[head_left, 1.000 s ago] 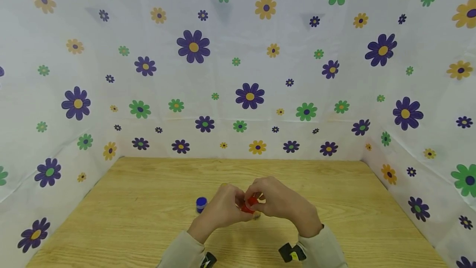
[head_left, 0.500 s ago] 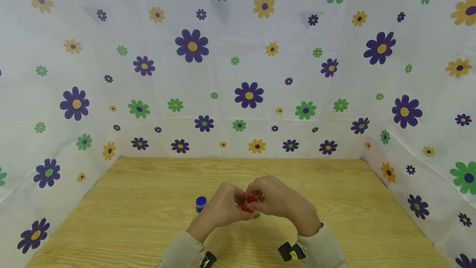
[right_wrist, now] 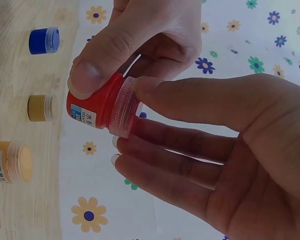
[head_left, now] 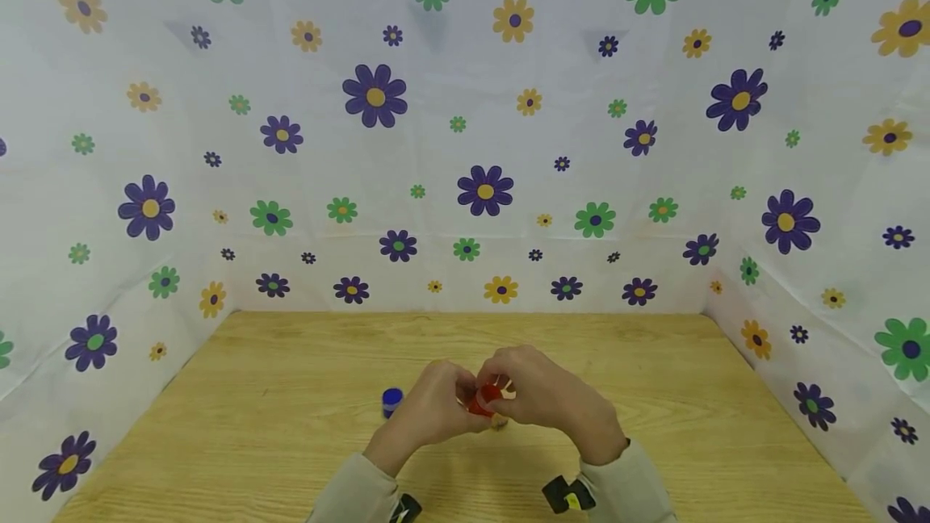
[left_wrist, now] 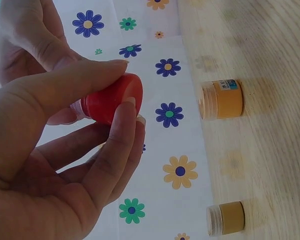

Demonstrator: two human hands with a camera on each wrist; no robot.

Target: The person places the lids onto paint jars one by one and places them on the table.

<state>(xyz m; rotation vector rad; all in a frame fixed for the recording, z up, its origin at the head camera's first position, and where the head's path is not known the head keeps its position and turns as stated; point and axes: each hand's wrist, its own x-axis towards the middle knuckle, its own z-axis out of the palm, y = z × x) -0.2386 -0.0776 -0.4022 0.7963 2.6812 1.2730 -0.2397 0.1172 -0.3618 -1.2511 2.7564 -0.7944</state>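
Note:
A small red gouache paint jar (head_left: pixel 485 400) with a clear ribbed lid (right_wrist: pixel 124 107) is held in the air between both hands, tipped sideways in the wrist views. My left hand (head_left: pixel 436 406) grips its red body, thumb on one side and fingers on the other, as the left wrist view shows. My right hand (head_left: pixel 548 398) pinches the lid between thumb and fingers. The lid sits on the jar. In the head view the fingers cover much of the jar.
On the wooden table (head_left: pixel 291 426) stand a blue paint jar (head_left: pixel 392 402), an ochre jar (right_wrist: pixel 37 108) and an orange-yellow jar (left_wrist: pixel 222 100), all lidded. A white flower-printed cloth (head_left: pixel 465 144) encloses the table's back and sides.
Both hands stay almost in place around the red jar, with only slight finger movement at the lid. The head view has shifted a little.

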